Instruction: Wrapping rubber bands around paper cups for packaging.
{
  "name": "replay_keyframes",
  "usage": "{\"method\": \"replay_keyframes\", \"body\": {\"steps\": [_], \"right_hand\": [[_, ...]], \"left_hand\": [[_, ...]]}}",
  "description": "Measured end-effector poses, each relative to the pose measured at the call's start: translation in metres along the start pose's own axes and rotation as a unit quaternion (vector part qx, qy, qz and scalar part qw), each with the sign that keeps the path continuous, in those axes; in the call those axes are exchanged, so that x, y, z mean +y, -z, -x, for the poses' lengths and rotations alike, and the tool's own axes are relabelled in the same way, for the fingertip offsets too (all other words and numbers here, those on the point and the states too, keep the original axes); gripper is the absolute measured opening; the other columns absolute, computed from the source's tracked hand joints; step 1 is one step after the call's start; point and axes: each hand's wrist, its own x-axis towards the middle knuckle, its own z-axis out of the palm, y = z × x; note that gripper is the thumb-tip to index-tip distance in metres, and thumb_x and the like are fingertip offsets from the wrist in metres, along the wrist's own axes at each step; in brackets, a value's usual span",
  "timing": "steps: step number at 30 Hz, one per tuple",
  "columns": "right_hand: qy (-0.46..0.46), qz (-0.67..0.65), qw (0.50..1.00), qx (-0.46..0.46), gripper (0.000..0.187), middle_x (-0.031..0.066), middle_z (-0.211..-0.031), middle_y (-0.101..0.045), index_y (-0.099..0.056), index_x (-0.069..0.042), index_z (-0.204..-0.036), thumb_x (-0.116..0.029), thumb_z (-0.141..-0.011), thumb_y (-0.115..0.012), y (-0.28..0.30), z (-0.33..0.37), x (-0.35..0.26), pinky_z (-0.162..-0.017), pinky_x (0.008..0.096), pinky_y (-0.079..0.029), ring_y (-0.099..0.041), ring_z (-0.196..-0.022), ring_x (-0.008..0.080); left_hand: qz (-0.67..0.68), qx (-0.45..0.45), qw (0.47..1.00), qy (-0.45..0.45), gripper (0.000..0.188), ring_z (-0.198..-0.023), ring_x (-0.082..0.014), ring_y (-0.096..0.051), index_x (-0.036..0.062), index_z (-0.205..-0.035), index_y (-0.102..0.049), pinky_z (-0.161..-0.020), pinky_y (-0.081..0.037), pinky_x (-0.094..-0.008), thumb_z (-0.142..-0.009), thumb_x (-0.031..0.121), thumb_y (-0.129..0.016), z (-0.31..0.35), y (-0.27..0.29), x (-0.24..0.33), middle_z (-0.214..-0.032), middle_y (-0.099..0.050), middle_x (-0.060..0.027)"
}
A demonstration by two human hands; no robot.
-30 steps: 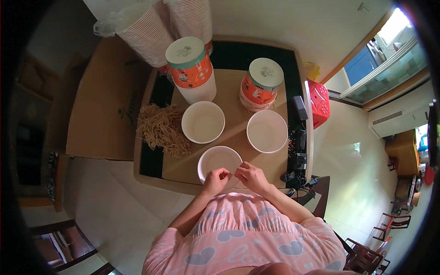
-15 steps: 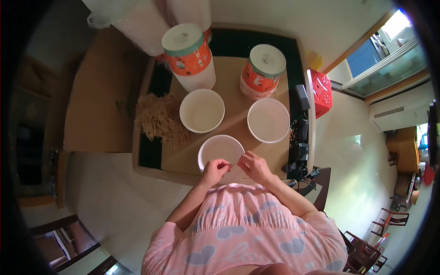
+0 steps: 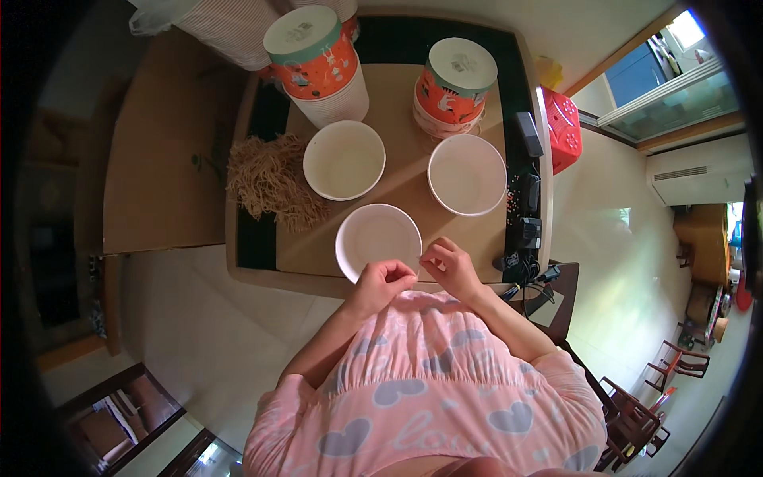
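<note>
Both hands are at the near side of a white paper tub (image 3: 377, 241), just in front of my body. My left hand (image 3: 383, 285) is closed in a pinch by the tub's near rim. To its right, my right hand (image 3: 450, 271) pinches too, beside the tub's right rim. Whatever lies between the fingertips is too small to make out. Two more white tubs stand open side up behind, one on the left (image 3: 344, 160) and one on the right (image 3: 467, 175). A tangled heap of brown, stringy fibres (image 3: 270, 181) lies left of the left tub.
Upside-down stacks of orange-patterned tubs stand at the back left (image 3: 327, 83) and back right (image 3: 452, 89). Black power adapters and cables (image 3: 528, 199) line the table's right edge. A large cardboard box (image 3: 163, 175) is at the left; a red plastic stool (image 3: 561, 129) stands right.
The view has tilted, so the table things sit higher in it. My hands have drawn back toward my body, from over the near tub to its near right rim. Both stay pinched.
</note>
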Motion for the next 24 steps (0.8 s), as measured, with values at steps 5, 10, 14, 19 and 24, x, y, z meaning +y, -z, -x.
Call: {"method": "replay_keyframes", "body": {"steps": [5, 10, 14, 19, 24], "right_hand": [[-0.001, -0.013, 1.000, 0.023, 0.009, 0.0089, -0.080, -0.055, -0.061, -0.004, -0.085, -0.002, -0.078, -0.067, -0.003, 0.003, 0.010, -0.056, 0.0310, -0.048, -0.059, -0.065, 0.0223], [-0.034, -0.022, 0.999, 0.025, 0.012, 0.0064, -0.080, -0.055, -0.060, -0.003, -0.089, 0.002, -0.079, -0.066, -0.006, 0.003, 0.021, -0.058, 0.0285, -0.046, -0.055, -0.067, 0.0160], [-0.095, -0.118, 0.987, 0.045, 0.039, 0.0066, -0.078, -0.055, -0.048, -0.004, -0.111, 0.001, -0.078, -0.068, -0.011, 0.008, 0.018, -0.058, 0.0270, -0.046, -0.055, -0.065, 0.0134], [-0.127, -0.071, 0.989, 0.025, 0.051, 0.0078, -0.074, -0.055, -0.040, -0.005, -0.121, 0.001, -0.078, -0.066, -0.024, 0.010, 0.011, -0.057, 0.0273, -0.046, -0.055, -0.062, 0.0148], [-0.150, -0.049, 0.987, 0.032, 0.046, 0.0102, -0.074, -0.055, -0.040, -0.007, -0.119, -0.002, -0.078, -0.062, -0.021, 0.008, 0.013, -0.057, 0.0348, -0.047, -0.058, -0.063, 0.0230]], "left_hand": [[0.012, -0.061, 0.998, 0.026, 0.007, -0.067, -0.0023, -0.054, -0.0006, -0.085, -0.065, -0.060, -0.045, -0.0190, -0.084, 0.006, -0.066, 0.011, -0.011, 0.013, -0.074, -0.062, 0.0024], [-0.016, -0.042, 0.999, -0.013, 0.005, -0.069, -0.0029, -0.056, 0.0007, -0.089, -0.063, -0.060, -0.044, -0.0175, -0.087, 0.004, -0.061, 0.006, -0.013, 0.002, -0.081, -0.065, 0.0005], [0.010, -0.030, 0.999, 0.006, 0.005, -0.069, -0.0036, -0.055, 0.0003, -0.085, -0.062, -0.057, -0.045, -0.0190, -0.087, 0.005, -0.061, 0.006, -0.017, 0.006, -0.083, -0.065, -0.0016], [0.039, -0.056, 0.997, -0.020, 0.003, -0.082, -0.0069, -0.061, 0.0015, -0.088, -0.059, -0.054, -0.046, -0.0185, -0.089, 0.004, -0.058, 0.007, -0.018, 0.007, -0.113, -0.064, -0.0106], [0.206, 0.000, 0.978, 0.031, 0.005, -0.084, -0.0103, -0.063, 0.0080, -0.095, -0.056, -0.052, -0.045, -0.0177, -0.093, 0.010, -0.053, 0.001, 0.005, 0.011, -0.113, -0.064, -0.0117]]}}
